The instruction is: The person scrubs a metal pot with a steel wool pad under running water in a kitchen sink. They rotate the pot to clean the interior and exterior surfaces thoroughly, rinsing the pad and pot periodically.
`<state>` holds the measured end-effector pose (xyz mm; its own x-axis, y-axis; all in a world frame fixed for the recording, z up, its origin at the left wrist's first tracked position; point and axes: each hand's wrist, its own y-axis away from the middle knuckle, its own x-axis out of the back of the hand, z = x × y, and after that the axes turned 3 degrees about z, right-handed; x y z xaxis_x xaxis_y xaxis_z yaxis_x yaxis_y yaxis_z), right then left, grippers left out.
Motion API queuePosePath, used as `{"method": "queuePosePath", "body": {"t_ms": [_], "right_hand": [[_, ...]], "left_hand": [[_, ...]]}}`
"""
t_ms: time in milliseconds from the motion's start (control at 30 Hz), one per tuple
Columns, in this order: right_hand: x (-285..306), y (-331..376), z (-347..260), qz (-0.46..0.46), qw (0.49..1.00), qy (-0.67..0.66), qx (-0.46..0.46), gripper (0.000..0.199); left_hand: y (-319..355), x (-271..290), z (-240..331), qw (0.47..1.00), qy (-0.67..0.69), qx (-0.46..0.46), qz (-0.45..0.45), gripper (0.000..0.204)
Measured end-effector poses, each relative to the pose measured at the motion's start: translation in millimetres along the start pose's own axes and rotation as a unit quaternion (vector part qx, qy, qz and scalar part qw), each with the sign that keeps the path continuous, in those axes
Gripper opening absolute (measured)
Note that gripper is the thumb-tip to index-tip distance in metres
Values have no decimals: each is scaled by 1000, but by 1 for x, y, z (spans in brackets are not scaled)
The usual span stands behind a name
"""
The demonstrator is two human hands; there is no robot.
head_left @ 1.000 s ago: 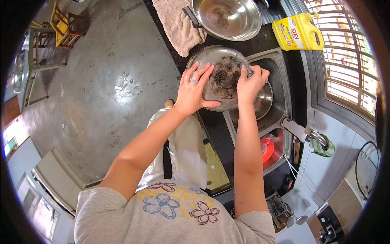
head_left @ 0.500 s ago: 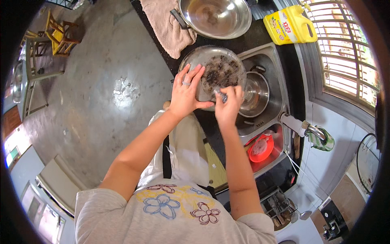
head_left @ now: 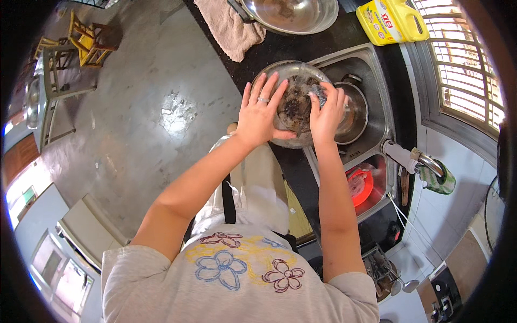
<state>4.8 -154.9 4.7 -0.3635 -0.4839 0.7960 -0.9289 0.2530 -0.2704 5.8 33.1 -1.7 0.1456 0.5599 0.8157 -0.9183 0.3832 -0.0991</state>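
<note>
A round steel pan (head_left: 291, 72) with a dark, burnt bottom is tilted over the left edge of the steel sink (head_left: 377, 70). My left hand (head_left: 261, 110) lies flat against the pan's left rim, fingers spread, holding it. Pressed against the blackened bottom, my right hand (head_left: 326, 110) is closed on a grey steel scrubber (head_left: 319, 94). A steel pot (head_left: 353, 110) sits in the sink basin just right of the pan.
A large steel bowl (head_left: 293, 13) and a beige towel (head_left: 229, 27) lie on the dark counter beyond the sink. A yellow jug (head_left: 390, 20) stands by the barred window. A red dish (head_left: 360, 185) sits in the nearer basin, beside the tap (head_left: 414, 159).
My right hand has slid from the pan's right rim down and left across its burnt bottom with the scrubber. The left hand has kept its hold on the pan's rim.
</note>
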Motion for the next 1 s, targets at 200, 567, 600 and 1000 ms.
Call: {"method": "queuePosePath", "body": {"t_ms": [200, 567, 600, 1000], "right_hand": [[-6, 22, -5, -46, 992, -12, 120, 20], [-18, -15, -5, 59, 997, -32, -36, 26], [-21, -6, -9, 19, 999, -33, -8, 24], [-41, -7, -29, 36, 997, -43, 56, 20]], "left_hand": [[2, -2, -4, 1000, -1, 2, 0, 135], [-4, -4, 3, 1000, -12, 11, -19, 123], [-6, -6, 1, 999, -35, 9, -10, 123], [-3, -9, -2, 999, -14, 18, -32, 134]]}}
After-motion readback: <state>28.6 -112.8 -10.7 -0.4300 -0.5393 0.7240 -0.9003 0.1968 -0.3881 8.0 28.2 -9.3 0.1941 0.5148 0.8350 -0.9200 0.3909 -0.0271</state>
